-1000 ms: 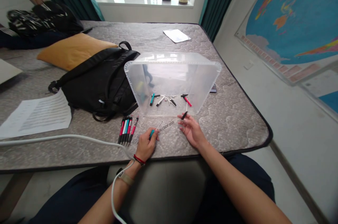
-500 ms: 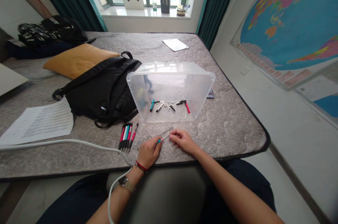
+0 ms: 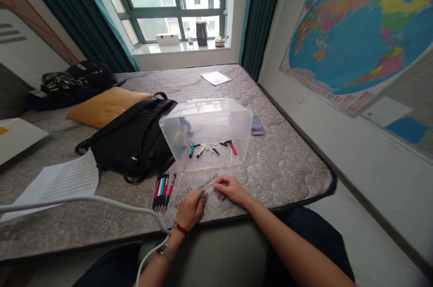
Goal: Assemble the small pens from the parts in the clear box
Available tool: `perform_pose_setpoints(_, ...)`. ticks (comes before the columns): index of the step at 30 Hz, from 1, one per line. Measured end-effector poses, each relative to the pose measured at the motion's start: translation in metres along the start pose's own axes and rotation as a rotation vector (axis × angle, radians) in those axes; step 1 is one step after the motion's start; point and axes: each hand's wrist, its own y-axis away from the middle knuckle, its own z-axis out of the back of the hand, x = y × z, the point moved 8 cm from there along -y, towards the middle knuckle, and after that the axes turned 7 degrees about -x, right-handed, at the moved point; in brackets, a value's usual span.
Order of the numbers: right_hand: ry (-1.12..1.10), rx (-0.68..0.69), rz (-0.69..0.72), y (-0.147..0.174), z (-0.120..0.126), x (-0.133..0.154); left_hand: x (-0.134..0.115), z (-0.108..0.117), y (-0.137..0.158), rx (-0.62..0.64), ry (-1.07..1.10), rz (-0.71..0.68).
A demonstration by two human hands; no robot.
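Observation:
My left hand [image 3: 190,208] is closed around a teal pen barrel [image 3: 202,195], most of it hidden by the fingers. From the barrel's end a thin whitish pen refill [image 3: 209,189] runs toward my right hand [image 3: 232,189], whose thumb and forefinger pinch its other end. Left of my hands, several pens [image 3: 163,191] in red, white and teal lie side by side on the mattress. Beyond my hands a clear plastic bin [image 3: 216,124] rests on its side, its opening facing me. Loose pen parts lie inside, among them a teal barrel [image 3: 191,150] and a red barrel [image 3: 233,148].
A black backpack [image 3: 135,142] lies left of the bin, by a yellow pillow [image 3: 108,105] and printed paper [image 3: 64,181]. A white cable [image 3: 111,203] crosses the left front to my left wrist. The mattress [image 3: 287,165] edge runs before me. A phone-like item [image 3: 257,127] lies right of the bin.
The camera view has tilted upward and shifted, so the scene sits lower in the picture. Both hands keep nearly the same hold on the barrel and refill.

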Motion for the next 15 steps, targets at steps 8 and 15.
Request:
perform_pose_setpoints(8, 0.272, -0.069, 0.162, 0.008, 0.037, 0.034, 0.012, 0.000, 0.000, -0.048, -0.062, 0.118)
perform_pose_setpoints(15, 0.410, 0.118, 0.109, 0.017, 0.015, 0.018, 0.029, 0.010, -0.001, -0.159, -0.104, 0.291)
